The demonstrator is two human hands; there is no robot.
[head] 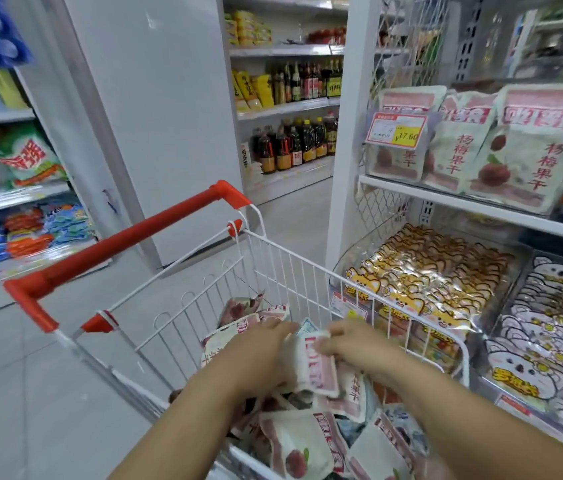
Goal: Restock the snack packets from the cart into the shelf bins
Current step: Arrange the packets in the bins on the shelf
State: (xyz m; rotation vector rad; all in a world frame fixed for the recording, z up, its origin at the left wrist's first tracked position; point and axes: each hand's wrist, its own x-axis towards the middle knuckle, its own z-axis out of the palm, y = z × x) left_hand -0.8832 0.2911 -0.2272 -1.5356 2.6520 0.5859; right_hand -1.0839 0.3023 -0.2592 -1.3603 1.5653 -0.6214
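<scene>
A white wire cart (287, 268) with a red handle holds several pale snack packets with red print. Both my hands reach down into it. My left hand (266, 344) and my right hand (349, 344) grip the same small stack of packets (318, 372) between them, just above the pile. More loose packets (301, 445) lie at the near end of the cart. To the right, the same kind of packets (529, 150) stand upright in a clear shelf bin at chest height.
Below that shelf, clear bins hold gold tiger-print packets (439, 275) and grey bear-print packets (557, 334). A price tag (396, 129) hangs on the upper bin. Shelves of bottles stand ahead, detergent bags on the left. The tiled aisle floor lies to the cart's left.
</scene>
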